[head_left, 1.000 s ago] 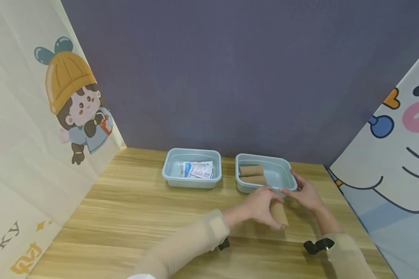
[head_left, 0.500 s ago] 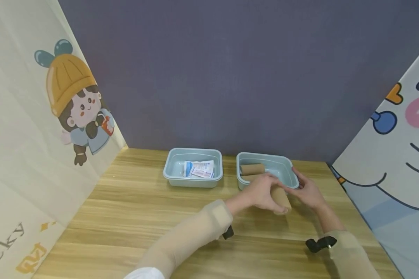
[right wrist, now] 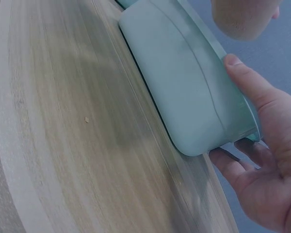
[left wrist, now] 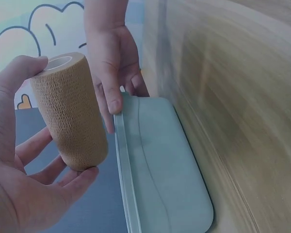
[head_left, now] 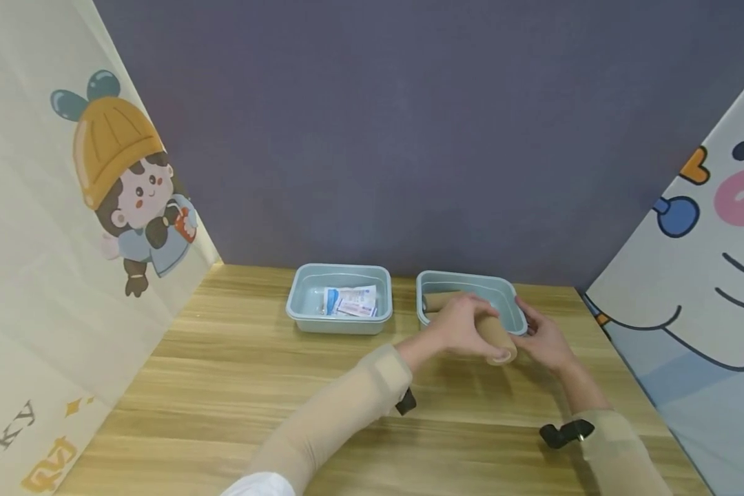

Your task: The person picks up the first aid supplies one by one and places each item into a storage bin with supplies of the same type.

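My left hand (head_left: 461, 329) pinches a tan self-adhesive bandage roll (head_left: 496, 337) by its two ends, thumb on one and fingertips on the other. In the left wrist view the crinkled bandage roll (left wrist: 70, 111) is tilted, just outside the rim of the right-hand pale blue plastic box (left wrist: 165, 160). That box holds another tan roll (head_left: 439, 301); the rest of its contents is partly hidden behind my left hand. With thumb on the near rim and fingers round the right end, my right hand (head_left: 545, 342) holds the box (right wrist: 179, 82).
A second pale blue box (head_left: 337, 326) stands to the left, with white-and-blue packets (head_left: 355, 301) inside. Both boxes sit on a wood-grain table (head_left: 235, 386) near a dark back panel (head_left: 372, 138). Printed cloth walls (head_left: 707, 289) flank the table.
My left hand has carried the bandage roll up and away from me, from in front of the right box to its near rim. The right hand stays on the box.
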The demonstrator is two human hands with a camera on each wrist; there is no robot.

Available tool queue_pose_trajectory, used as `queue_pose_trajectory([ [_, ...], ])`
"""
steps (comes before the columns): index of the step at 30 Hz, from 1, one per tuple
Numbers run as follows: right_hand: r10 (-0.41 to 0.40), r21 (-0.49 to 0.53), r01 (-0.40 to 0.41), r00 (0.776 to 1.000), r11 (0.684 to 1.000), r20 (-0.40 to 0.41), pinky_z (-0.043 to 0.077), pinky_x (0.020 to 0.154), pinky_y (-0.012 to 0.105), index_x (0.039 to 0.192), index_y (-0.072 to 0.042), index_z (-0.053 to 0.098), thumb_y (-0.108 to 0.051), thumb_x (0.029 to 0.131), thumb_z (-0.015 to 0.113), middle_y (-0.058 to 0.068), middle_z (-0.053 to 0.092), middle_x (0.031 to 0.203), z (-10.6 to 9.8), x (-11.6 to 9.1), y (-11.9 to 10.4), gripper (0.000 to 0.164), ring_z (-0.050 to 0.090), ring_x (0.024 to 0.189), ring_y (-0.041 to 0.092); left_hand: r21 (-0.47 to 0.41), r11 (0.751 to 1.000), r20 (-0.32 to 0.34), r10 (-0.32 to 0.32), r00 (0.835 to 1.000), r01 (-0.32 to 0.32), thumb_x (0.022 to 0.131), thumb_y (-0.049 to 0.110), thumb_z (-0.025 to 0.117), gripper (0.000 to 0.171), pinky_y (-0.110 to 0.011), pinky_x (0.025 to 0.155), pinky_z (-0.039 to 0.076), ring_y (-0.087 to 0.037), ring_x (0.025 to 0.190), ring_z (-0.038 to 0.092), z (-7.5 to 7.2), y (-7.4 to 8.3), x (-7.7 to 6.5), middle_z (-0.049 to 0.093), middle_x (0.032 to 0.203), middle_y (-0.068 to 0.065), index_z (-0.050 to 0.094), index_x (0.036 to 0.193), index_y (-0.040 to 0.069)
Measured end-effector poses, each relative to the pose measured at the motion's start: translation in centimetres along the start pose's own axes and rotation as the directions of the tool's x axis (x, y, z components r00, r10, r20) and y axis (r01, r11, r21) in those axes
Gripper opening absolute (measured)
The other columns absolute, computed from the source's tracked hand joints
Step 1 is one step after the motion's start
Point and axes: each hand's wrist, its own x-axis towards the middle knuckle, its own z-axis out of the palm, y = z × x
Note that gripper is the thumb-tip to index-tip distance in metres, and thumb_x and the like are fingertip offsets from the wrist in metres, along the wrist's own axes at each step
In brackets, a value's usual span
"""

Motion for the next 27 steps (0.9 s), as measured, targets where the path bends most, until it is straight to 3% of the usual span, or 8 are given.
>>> queue_pose_trajectory([
  [6,-0.005,0.025,0.005,1.0,1.0,0.002,0.043,0.089,-0.002,0.168,0.001,0.019,-0.012,0.094,0.082,0.042,0.032,0.163,-0.1,0.1,0.0,0.098,0.044,0.144,0.06,-0.006,1.0,-0.03,-0.022,0.999,0.022,0.074,0.058,0.092,0.068,-0.019,0.104,0.051,-0.014,0.13,0.064,-0.3,-0.3,0.8,0.076,0.131,0.011,0.077,0.13,0.022],
  [13,0.024,0.011,-0.024,1.0,1.0,0.016,0.042,0.088,-0.002,0.169,-0.002,0.016,-0.02,0.095,0.082,0.039,0.031,0.165,0.0,-0.2,-0.2,0.1,0.043,0.147,0.057,-0.039,0.996,-0.045,-0.077,0.996,0.075,0.075,0.057,0.091,0.07,-0.016,0.095,0.051,-0.015,0.127,0.063,0.0,-0.9,1.8,0.074,0.133,0.008,0.075,0.132,0.02],
  [18,0.043,0.026,-0.044,0.999,0.999,0.025,0.045,0.088,0.002,0.171,-0.007,0.012,-0.03,0.098,0.079,0.036,0.028,0.169,0.1,-0.4,-0.1,0.102,0.04,0.149,0.057,-0.092,0.983,-0.072,-0.166,0.983,0.159,0.076,0.057,0.091,0.071,-0.022,0.104,0.052,-0.015,0.133,0.061,0.3,-1.5,2.2,0.07,0.141,0.004,0.074,0.135,0.021],
  [21,0.054,0.047,-0.056,0.998,0.997,0.032,0.048,0.087,0.004,0.171,-0.011,0.01,-0.032,0.097,0.08,0.034,0.026,0.17,0.1,-0.4,-0.2,0.104,0.038,0.15,0.058,-0.111,0.971,-0.079,-0.219,0.973,0.21,0.076,0.057,0.091,0.072,-0.026,0.102,0.054,-0.017,0.135,0.059,0.5,-1.8,2.4,0.066,0.146,0.002,0.072,0.137,0.022],
  [27,0.056,0.008,-0.056,0.998,0.998,0.021,0.049,0.087,0.006,0.171,-0.012,0.012,-0.036,0.096,0.081,0.035,0.028,0.169,0.1,-0.4,-0.4,0.105,0.04,0.149,0.057,-0.098,0.96,-0.076,-0.27,0.96,0.262,0.078,0.057,0.09,0.073,-0.035,0.112,0.053,-0.021,0.144,0.053,1.2,-2.1,3.1,0.06,0.154,0.001,0.07,0.14,0.024],
])
